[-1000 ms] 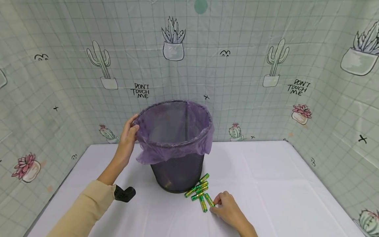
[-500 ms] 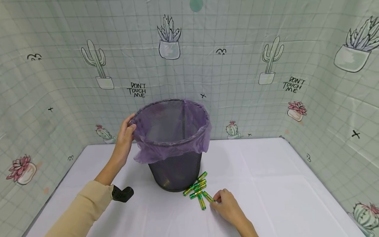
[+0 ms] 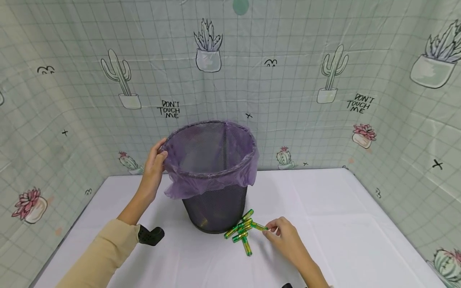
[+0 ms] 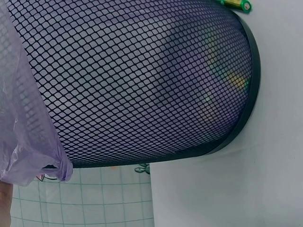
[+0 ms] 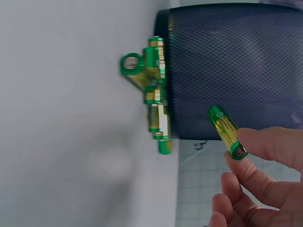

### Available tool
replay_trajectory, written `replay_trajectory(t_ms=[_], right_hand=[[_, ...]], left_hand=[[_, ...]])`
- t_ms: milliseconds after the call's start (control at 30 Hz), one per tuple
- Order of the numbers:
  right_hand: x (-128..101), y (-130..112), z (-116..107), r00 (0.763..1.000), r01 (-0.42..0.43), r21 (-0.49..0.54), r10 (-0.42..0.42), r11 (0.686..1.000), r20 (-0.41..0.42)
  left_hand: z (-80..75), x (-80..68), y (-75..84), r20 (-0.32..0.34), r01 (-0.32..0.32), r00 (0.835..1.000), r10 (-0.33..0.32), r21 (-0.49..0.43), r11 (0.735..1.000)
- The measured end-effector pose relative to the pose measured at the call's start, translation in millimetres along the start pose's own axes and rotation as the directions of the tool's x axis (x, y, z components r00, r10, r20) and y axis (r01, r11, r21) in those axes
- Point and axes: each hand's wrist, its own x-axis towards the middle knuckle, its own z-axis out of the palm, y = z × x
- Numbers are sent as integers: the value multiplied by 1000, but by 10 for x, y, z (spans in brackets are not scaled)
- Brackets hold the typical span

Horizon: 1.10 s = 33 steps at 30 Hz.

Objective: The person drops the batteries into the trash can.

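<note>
My left hand (image 3: 153,170) grips the left rim of a black mesh wastebasket (image 3: 216,210), which stands upright. A purple bin liner (image 3: 212,186) is folded over its rim. Between thumb and fingertips my right hand (image 3: 288,240) pinches one green and gold battery (image 5: 226,132) by its end, raised off the table in the right wrist view. Several similar batteries (image 3: 242,231) lie in a loose heap against the foot of the basket, on its right front side. Through the mesh, blurred yellow-green shapes (image 4: 236,81) show low inside; the left wrist view does not make them out clearly.
A white cloth covers the table (image 3: 313,208). Behind and on both sides hangs a pale green gridded curtain (image 3: 245,72) printed with cacti. Near the left sleeve (image 3: 104,248) a black wrist-worn piece (image 3: 151,236) sticks out over the table.
My right hand has lifted the pinched battery off the table, moving up and slightly right, away from the heap. The left hand keeps its grip on the rim.
</note>
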Motion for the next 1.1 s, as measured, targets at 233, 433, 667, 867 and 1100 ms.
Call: replay_trajectory(t_ms=[233,433,667,867,1100], right_hand=[[47,-193,-202,997,54,-20,-55,998,-46],[92,-323,-373,988,129,-39,-132,991,-75],[189,-525,-571,961,255,-72,-261,964,-96],[281,-728,-726,932,337,-102,-347,936,-103],[336,-938,-864,908,392,-121,-404,912,-108]], left_hand=[[2,-8,11,3,-2,1000,2,6,1000],[13,-10,11,-1,7,1000,-7,7,1000],[15,-11,13,-3,1,1000,-1,12,1000],[13,-4,16,-7,0,1000,0,11,1000],[1,-1,13,-2,1,1000,-1,22,1000]])
